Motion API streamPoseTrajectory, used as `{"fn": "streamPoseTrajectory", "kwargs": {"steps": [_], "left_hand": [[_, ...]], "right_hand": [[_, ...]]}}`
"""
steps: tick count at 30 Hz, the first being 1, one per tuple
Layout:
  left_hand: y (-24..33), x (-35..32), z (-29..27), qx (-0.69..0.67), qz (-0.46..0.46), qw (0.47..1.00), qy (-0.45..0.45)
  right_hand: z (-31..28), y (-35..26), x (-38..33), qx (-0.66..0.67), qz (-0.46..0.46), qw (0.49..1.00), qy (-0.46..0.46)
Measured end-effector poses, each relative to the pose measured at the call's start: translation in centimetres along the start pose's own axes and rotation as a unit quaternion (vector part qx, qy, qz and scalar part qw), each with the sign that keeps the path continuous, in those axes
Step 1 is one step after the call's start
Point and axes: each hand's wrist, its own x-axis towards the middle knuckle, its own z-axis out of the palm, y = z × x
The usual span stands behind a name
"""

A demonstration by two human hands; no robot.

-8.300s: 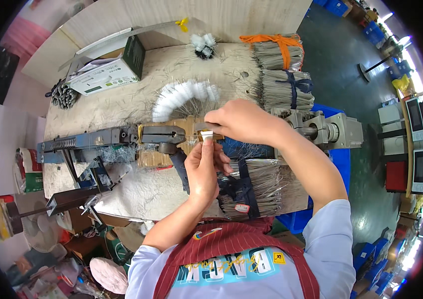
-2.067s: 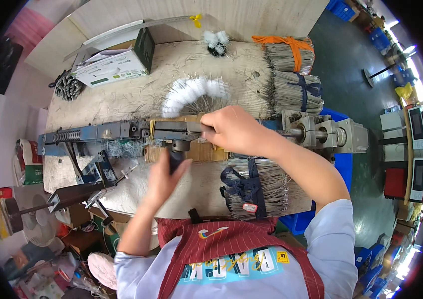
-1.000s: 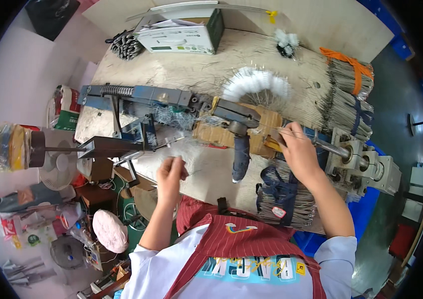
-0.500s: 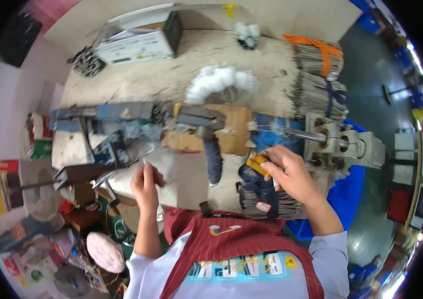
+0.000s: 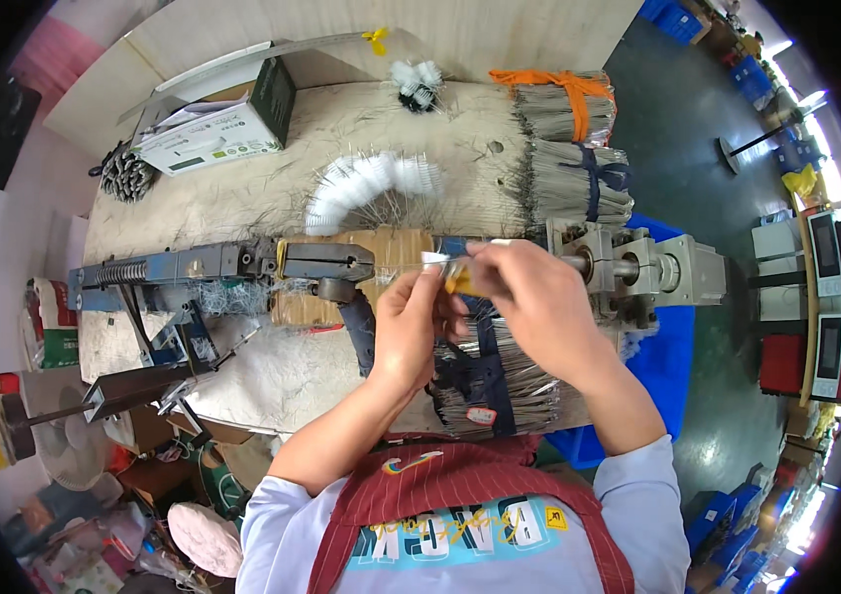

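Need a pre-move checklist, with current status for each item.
1. Left hand pinching the small white piece: ok.
2. Right hand gripping the yellow piece: cannot tell, fingers blurred there.
3. Metal clamp not held by either hand: ok.
4. White brushes apart from both hands: ok.
5. Near wire bundle tied: ok, dark band around it.
6. Tabletop free of stray strands: not ok, strands scattered beyond the clamp.

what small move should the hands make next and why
Perhaps the left hand should steady the small white piece in its grip, since the right hand holds a yellow piece close beside it and a slip could knock it.
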Motion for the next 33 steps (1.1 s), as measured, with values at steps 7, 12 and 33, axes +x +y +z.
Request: {"fn": "streamPoseTrajectory", "kwargs": {"steps": [7,12,33], "left_hand": [[-1.4,0.0,-1.2,0.055,0.088,0.995,0.005],[-0.9,-0.7,-0.5,0.020,0.073,0.997,0.023],[-0.4,-1.2,-0.6,-0.015,0.015,1.000,0.012]], "right_hand": [[-0.4,-0.1,0.3,-0.127,-0.126,0.980,-0.088],[-0.4,1.6,4.7,-0.048,-0.029,0.998,-0.035],[1.2,3.0,7.7,0.194,0.090,0.920,-0.329]]}}
